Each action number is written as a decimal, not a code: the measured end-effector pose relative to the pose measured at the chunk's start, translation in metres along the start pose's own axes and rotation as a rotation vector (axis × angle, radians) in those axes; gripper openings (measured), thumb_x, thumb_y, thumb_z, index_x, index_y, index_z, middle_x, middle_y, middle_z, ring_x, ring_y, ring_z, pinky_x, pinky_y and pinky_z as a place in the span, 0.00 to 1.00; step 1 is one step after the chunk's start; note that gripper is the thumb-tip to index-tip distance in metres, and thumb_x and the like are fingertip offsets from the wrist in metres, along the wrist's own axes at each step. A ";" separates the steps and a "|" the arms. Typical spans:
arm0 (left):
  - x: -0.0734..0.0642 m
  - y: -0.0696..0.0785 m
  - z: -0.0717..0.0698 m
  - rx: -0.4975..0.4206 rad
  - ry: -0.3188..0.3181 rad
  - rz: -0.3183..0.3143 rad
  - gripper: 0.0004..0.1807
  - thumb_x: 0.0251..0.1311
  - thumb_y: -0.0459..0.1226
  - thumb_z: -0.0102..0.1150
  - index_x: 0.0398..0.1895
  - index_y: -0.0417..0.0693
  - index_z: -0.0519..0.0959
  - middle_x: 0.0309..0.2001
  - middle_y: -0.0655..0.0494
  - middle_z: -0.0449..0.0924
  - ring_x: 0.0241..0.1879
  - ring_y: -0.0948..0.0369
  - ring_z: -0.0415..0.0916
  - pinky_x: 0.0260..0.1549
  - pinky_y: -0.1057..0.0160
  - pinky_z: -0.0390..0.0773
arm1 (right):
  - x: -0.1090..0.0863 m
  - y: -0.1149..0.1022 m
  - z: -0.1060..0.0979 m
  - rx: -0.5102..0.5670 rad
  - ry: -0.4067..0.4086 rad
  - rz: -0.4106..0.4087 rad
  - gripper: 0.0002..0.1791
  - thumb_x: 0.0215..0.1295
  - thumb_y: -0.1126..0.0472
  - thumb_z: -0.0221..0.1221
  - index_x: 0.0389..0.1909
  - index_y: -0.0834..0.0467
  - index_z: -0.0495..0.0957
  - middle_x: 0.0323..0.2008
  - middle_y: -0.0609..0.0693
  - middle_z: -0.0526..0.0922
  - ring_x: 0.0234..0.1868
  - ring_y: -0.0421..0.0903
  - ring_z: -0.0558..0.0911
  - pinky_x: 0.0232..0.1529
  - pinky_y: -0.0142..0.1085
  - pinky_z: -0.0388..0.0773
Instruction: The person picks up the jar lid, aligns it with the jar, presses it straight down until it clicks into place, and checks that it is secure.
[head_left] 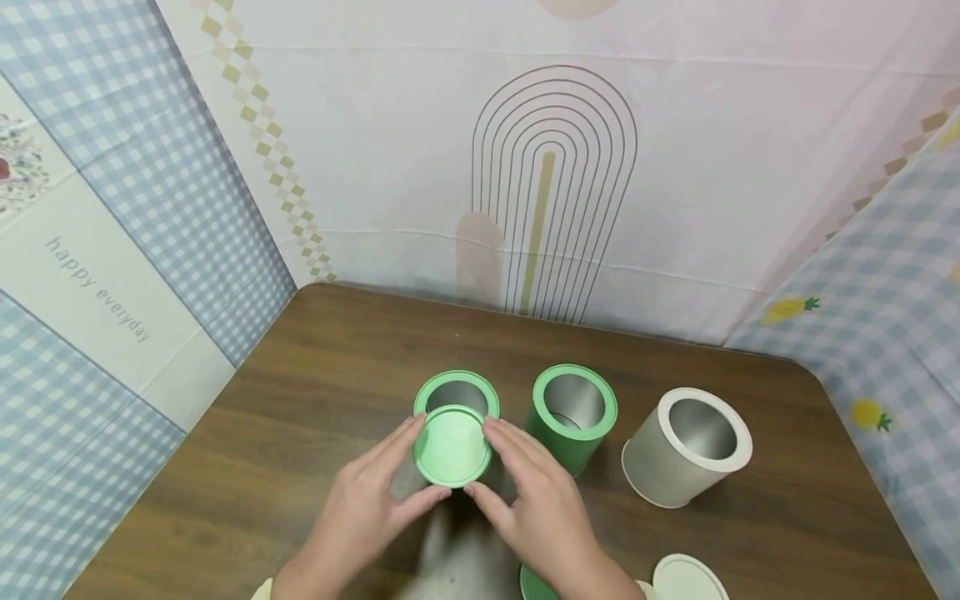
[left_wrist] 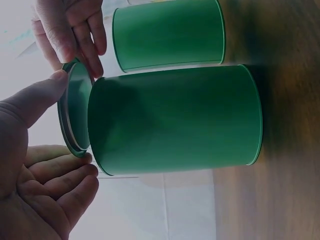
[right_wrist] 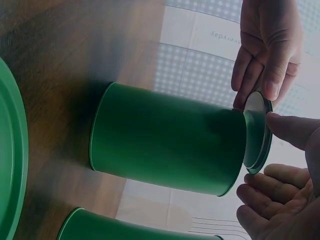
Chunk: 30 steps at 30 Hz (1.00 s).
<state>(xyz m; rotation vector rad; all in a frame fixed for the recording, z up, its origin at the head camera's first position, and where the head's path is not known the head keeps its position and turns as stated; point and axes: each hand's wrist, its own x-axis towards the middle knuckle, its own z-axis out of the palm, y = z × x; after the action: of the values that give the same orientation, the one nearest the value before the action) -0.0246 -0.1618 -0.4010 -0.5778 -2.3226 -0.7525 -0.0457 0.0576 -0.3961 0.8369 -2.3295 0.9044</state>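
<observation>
Between both hands is a round green lid (head_left: pixel 452 447), tilted over the near side of a tall green can (left_wrist: pixel 180 120). My left hand (head_left: pixel 360 500) pinches the lid's left edge with thumb and fingertips. On the opposite edge, the right hand (head_left: pixel 543 508) holds it the same way. The can stands upright, its mouth partly uncovered behind the lid. In the wrist views the lid slants at the can's rim; whether they touch, I cannot tell.
A second open green can (head_left: pixel 555 446) stands just right of the first. Farther right is an open white can (head_left: pixel 656 467). Near the front lie a white lid (head_left: pixel 690 579) and another green lid (right_wrist: pixel 10 155), partly hidden by the right arm in the head view. Cloth hangs around the wooden table (head_left: pixel 225 467).
</observation>
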 end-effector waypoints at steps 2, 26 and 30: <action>0.001 -0.001 0.001 0.003 -0.010 -0.010 0.40 0.56 0.56 0.69 0.64 0.38 0.76 0.58 0.41 0.81 0.52 0.51 0.83 0.43 0.55 0.85 | 0.001 0.001 0.001 -0.007 -0.004 0.006 0.36 0.46 0.56 0.79 0.59 0.62 0.80 0.59 0.51 0.82 0.61 0.48 0.80 0.56 0.45 0.81; 0.010 -0.004 0.006 0.024 -0.017 -0.043 0.44 0.39 0.43 0.83 0.63 0.34 0.76 0.58 0.39 0.80 0.53 0.47 0.82 0.44 0.52 0.84 | 0.009 0.004 0.006 -0.027 -0.045 0.045 0.36 0.48 0.57 0.78 0.60 0.62 0.79 0.60 0.54 0.81 0.63 0.50 0.79 0.61 0.46 0.77; 0.011 -0.004 0.006 0.019 -0.026 -0.055 0.44 0.40 0.43 0.82 0.62 0.34 0.76 0.58 0.38 0.80 0.53 0.47 0.82 0.45 0.51 0.84 | 0.010 0.004 0.006 -0.030 -0.058 0.057 0.35 0.50 0.57 0.78 0.60 0.62 0.79 0.61 0.54 0.81 0.63 0.50 0.78 0.63 0.46 0.75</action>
<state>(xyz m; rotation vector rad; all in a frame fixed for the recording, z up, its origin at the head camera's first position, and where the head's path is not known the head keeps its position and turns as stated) -0.0372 -0.1588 -0.3990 -0.5206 -2.3757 -0.7511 -0.0567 0.0522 -0.3960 0.7986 -2.4222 0.8767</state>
